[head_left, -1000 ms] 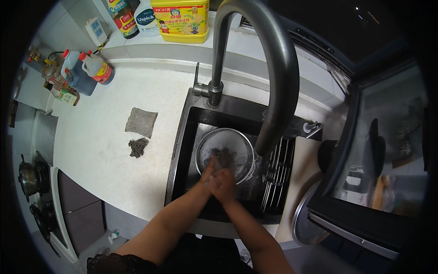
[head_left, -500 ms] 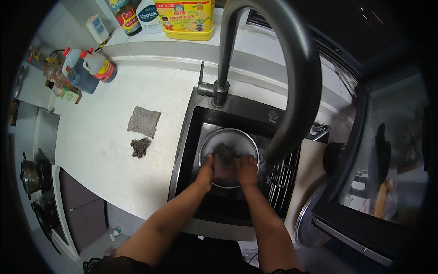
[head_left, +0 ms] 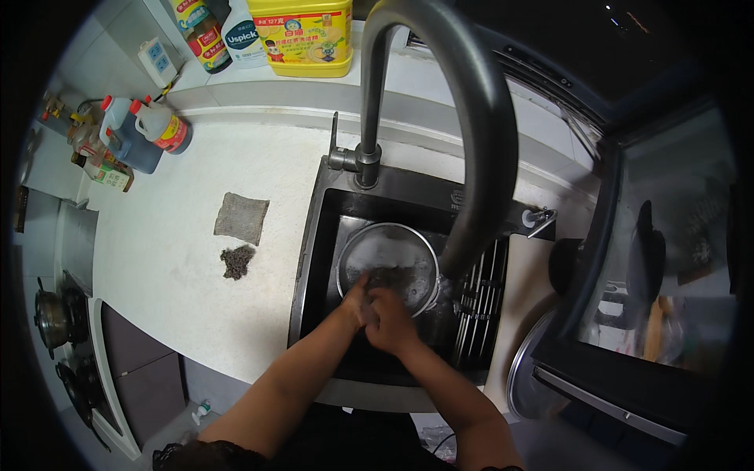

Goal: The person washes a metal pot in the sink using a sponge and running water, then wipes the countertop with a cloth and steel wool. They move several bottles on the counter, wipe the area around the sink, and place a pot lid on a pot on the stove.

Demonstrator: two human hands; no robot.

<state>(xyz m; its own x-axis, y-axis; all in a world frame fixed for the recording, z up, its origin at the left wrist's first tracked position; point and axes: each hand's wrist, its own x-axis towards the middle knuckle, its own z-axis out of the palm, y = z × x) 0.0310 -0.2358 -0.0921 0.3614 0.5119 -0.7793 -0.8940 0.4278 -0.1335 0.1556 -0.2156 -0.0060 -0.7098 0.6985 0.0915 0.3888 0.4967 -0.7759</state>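
Observation:
A round metal basin [head_left: 431,294] of sudsy water stands in the black sink [head_left: 314,263]. My left hand [head_left: 357,299] is at its near-left rim, thumb up, its fingers mostly hidden. Across it comes my right hand [head_left: 387,320], fingers curled in against the left. Something greyish shows between them, too small and blurred to name. Beyond my fingers a dark patch [head_left: 393,277] lies in the water, its kind unclear. White foam [head_left: 378,253] covers the basin's far side.
A black faucet [head_left: 503,118] arches over the sink, beside a metal drain rack [head_left: 477,302]. On the left counter lie a grey mesh cloth [head_left: 242,218] and a dark scouring ball [head_left: 236,261]. Jugs [head_left: 133,137] stand far left; a yellow tub [head_left: 308,39] sits on the ledge.
My right hand has moved left and nearer, from the basin's right side to meet my left hand. The left hand has barely moved. The view has shifted slightly.

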